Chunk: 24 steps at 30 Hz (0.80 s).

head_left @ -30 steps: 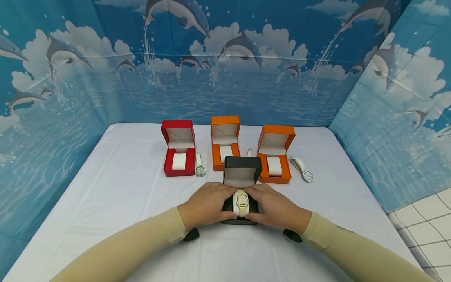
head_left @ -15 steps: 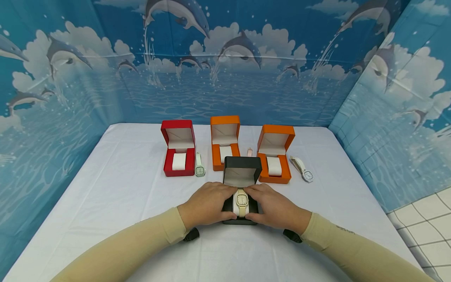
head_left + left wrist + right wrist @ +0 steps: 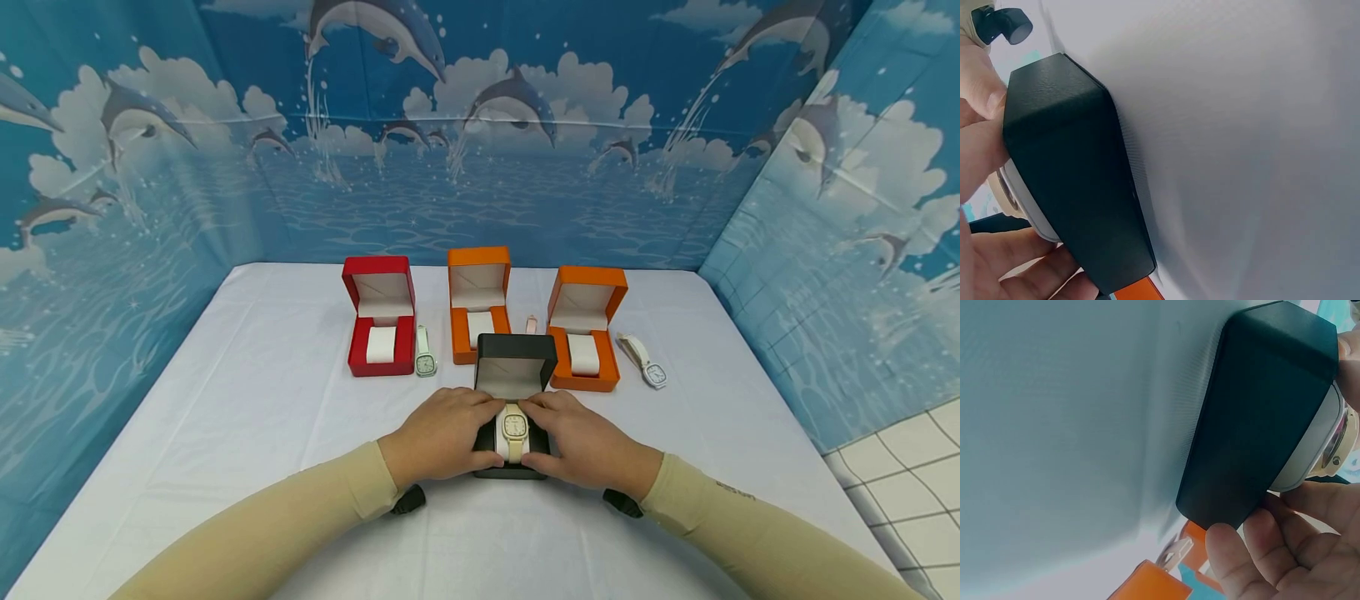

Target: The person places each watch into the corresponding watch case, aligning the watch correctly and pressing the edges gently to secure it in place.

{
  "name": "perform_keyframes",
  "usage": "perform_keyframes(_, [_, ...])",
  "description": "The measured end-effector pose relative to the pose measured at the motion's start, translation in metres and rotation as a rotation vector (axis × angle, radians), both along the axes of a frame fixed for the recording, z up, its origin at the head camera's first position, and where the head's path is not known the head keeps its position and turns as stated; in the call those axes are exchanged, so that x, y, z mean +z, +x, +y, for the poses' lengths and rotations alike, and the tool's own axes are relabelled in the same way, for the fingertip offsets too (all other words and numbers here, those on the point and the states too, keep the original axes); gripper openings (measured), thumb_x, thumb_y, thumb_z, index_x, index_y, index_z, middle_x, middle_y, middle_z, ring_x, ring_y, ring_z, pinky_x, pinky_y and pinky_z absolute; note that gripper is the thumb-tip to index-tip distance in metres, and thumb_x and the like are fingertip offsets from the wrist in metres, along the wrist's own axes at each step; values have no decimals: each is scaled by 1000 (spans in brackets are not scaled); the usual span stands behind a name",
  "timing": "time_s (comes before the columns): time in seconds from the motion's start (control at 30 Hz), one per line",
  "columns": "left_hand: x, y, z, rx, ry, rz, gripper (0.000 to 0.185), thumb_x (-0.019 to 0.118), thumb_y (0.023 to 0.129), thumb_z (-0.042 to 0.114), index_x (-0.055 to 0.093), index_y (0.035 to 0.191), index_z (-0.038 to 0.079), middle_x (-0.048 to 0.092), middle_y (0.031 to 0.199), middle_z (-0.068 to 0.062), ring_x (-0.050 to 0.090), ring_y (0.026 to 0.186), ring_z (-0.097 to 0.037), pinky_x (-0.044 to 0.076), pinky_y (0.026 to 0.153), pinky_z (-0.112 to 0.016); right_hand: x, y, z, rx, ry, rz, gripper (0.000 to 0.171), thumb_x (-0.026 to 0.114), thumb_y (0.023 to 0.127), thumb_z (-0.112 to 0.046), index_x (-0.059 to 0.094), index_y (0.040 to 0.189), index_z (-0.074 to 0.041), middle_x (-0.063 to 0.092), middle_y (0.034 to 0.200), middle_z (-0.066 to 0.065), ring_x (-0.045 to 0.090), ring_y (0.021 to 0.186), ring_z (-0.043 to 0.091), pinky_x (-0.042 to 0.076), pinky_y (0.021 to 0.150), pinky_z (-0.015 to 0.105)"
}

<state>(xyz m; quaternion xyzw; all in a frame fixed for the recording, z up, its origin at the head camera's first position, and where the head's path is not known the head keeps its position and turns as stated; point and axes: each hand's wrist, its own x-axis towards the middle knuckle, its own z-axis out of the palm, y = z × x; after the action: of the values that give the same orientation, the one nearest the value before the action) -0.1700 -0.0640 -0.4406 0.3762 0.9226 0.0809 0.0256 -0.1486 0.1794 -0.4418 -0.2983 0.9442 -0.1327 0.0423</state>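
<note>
A black watch box [image 3: 512, 472] stands on the white cloth with its lid raised. Inside it, a pale yellow watch [image 3: 515, 426] is wrapped round a white cushion [image 3: 1307, 450]. My left hand [image 3: 446, 433] holds the cushion from the left, thumb at its near end and fingers at its far end. From the other side my right hand [image 3: 592, 443] grips it the same way. In both wrist views the cushion's edge shows above the box wall, and some fingertips touch the box's far corner.
Behind stand a red box [image 3: 360, 367], an orange box [image 3: 459, 333] and a second orange box [image 3: 592, 383], lids raised, each with a bare white cushion. Around them lie a mint watch [image 3: 425, 360], a white watch [image 3: 651, 370] and a partly hidden pink strap [image 3: 532, 324].
</note>
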Motion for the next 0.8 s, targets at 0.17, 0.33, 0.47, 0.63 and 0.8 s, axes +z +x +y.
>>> perform_keyframes(0.17, [-1, 0, 0, -3, -2, 15, 73, 75, 93, 58, 60, 149, 15, 64, 142, -2, 60, 132, -21, 47, 117, -43, 0, 0, 0, 12, 6, 11, 72, 78, 95, -41, 56, 150, -1, 59, 143, 12, 55, 132, 28, 54, 108, 43])
perform_keyframes(0.33, [-2, 0, 0, -7, -20, 28, 72, 73, 94, 59, 60, 149, 14, 64, 142, -2, 59, 132, -21, 47, 117, -42, -1, 1, -1, 19, 24, 28, 73, 78, 95, -43, 55, 150, -2, 58, 144, 12, 55, 131, 27, 55, 106, 41])
perform_keyframes(0.47, [-1, 0, 0, -2, -31, 26, 72, 71, 95, 59, 59, 150, 14, 63, 142, -2, 58, 132, -21, 48, 116, -41, -1, 0, 0, 23, 40, 49, 73, 78, 95, -45, 56, 150, -2, 58, 141, 11, 54, 128, 25, 55, 105, 40])
perform_keyframes(0.63, [-1, 0, 1, 6, -34, 27, 72, 70, 95, 60, 60, 149, 14, 63, 141, -2, 58, 132, -20, 48, 115, -41, -1, 0, 1, 12, 37, 73, 69, 78, 95, -46, 60, 147, -5, 61, 137, 7, 55, 123, 21, 56, 101, 38])
perform_keyframes(0.8, [0, 1, 2, 10, -34, 34, 71, 71, 95, 60, 60, 149, 14, 64, 139, -2, 58, 129, -20, 50, 113, -40, -1, 0, 2, 15, 31, 87, 68, 79, 94, -46, 63, 145, -5, 62, 132, 6, 54, 119, 20, 57, 97, 36])
